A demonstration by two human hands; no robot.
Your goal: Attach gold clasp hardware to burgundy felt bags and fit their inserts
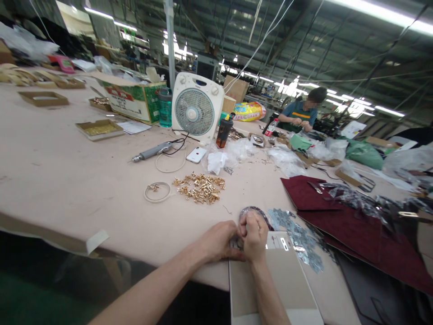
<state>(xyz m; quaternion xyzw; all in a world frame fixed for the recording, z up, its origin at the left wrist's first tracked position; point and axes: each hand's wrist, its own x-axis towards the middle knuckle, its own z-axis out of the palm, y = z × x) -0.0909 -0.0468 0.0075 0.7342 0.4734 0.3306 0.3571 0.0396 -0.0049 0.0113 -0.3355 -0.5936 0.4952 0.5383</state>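
My left hand and my right hand meet at the top left corner of a beige panel with pale edges. The left fingers are bent at that corner around a small shiny part that I cannot make out. Just above it, my right hand is closed like a fist, and what it grips is hidden. A dark round dish shows partly behind the right hand. Flat silver metal plates lie loose to the right of the panel. Beyond my hands is a pile of gold-coloured metal fittings.
A ring-shaped dish, a grey electric screwdriver, a phone and a box fan stand or lie farther back. Dark red panels lie at the right. Across the table is a person in a green apron.
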